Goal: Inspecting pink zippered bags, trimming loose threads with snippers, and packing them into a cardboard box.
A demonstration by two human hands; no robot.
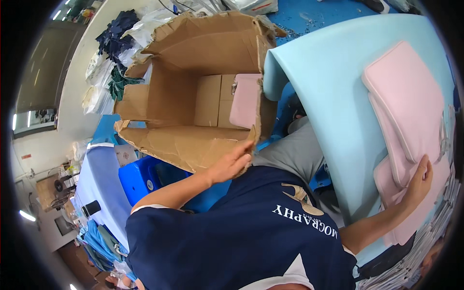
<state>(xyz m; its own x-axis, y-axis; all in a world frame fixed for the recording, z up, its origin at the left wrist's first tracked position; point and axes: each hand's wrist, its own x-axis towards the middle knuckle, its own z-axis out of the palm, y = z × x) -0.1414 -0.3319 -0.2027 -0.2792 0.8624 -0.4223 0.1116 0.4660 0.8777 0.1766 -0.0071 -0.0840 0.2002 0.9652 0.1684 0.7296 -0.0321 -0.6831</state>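
Note:
My left hand (231, 163) is closed on the torn near rim of a big open cardboard box (186, 137), by its right corner. Inside the box, a flat pink pouch (246, 99) with rounded corners lies against the right wall. To the right, my right hand (418, 186) rests at the lower end of several overlapping pink pouches (398, 92), its fingers stretched out and lying against them. These pouches lie on a pale blue curved surface (314, 63). Whether any pouch is pinched under the right palm is hidden.
Blue plastic crates (137, 181) stand left of my left forearm. Dark fabric scraps (116, 36) and clear plastic bags lie beyond the box at the left. A stack of pale flat pieces (411, 266) borders the right side. My grey-trousered leg (295, 147) is between box and blue surface.

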